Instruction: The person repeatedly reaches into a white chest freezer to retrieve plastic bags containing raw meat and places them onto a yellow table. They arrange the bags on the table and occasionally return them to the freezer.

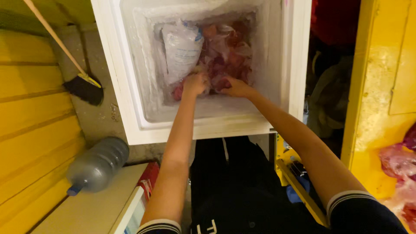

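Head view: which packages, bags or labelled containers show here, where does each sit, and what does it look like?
White printed bag: upright in the frosted freezer, left of the meat; white with blue marks.
Clear bags of red meat: piled on the right inside the freezer; left hand and right hand are on them.
Plastic bottle: lying on its side, lower left; greyish, blue cap.
Pink bags: right edge, against the yellow surface.

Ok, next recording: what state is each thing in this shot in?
Chest freezer: open, walls thick with frost.
White bag: lying in the freezer, frosted.
Red bagged packs: piled beside the white bag.
Left hand: closed on a pack.
Right hand: pressed on the packs, grip unclear.
Water bottle: on its side, capped.
Broom: leaning, bristles down.
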